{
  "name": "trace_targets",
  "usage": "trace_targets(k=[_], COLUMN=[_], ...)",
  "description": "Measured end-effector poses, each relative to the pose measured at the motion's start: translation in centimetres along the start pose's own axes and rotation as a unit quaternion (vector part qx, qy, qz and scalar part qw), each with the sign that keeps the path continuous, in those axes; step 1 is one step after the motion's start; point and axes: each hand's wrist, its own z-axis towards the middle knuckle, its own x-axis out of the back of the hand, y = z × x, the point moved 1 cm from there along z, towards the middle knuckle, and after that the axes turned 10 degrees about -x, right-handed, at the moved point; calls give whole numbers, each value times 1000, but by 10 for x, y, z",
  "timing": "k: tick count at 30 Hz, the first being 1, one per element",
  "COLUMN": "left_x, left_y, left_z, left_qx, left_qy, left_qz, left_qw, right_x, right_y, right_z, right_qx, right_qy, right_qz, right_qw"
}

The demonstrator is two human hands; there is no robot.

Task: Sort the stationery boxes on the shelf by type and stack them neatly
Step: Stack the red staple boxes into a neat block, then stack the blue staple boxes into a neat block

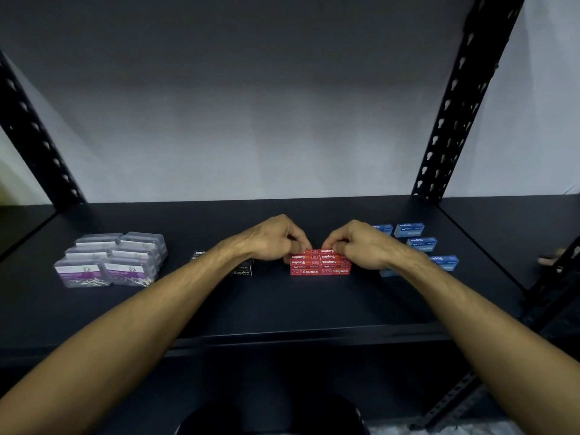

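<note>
A block of red staple boxes (320,264) sits mid-shelf, two columns wide and several rows deep. My left hand (276,240) pinches the far left box of the block with curled fingers. My right hand (357,243) pinches the far right box the same way. Clear plastic paper-clip boxes (110,259) stand stacked in a group at the left. Black staple boxes (241,270) lie partly hidden under my left forearm. Blue staple boxes (414,237) lie scattered to the right, some behind my right wrist.
The dark shelf board (282,302) has a front lip near me. Black perforated uprights (455,105) rise at the back right and back left (34,142). A grey wall closes the back. Another frame part stands at the far right (558,277).
</note>
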Motion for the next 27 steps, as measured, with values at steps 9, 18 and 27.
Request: trace_targets(k=[9, 18, 27], left_x=[0, 3, -12], left_y=[0, 5, 44], left_z=[-2, -2, 19], left_qx=[5, 14, -35], left_qy=[1, 37, 120], left_qz=[2, 15, 8], left_qw=[1000, 999, 992], right_x=[0, 2, 36], right_y=[-2, 1, 33], right_z=[-2, -5, -44], right_qx=[5, 4, -15], right_qy=[-1, 37, 125], right_qz=[1, 4, 40], right_qw=[1000, 999, 991])
